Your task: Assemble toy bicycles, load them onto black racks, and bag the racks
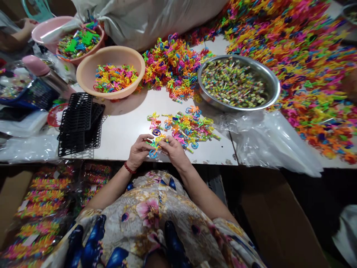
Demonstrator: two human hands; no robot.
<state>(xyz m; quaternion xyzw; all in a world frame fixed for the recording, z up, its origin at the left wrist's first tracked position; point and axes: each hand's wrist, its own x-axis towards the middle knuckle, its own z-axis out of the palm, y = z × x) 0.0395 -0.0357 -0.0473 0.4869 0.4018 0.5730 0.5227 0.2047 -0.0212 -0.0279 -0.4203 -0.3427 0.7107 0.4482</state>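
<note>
plastic bowls: 3 | metal bowl: 1 | black trays: perhaps 3 | toy pieces: too many to count

Steel bowl of sweets, peach basin, black trays, clear bags

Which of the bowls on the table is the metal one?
The shiny steel bowl on the right, holding small wrapped pieces; the others are pink or peach plastic.
</note>
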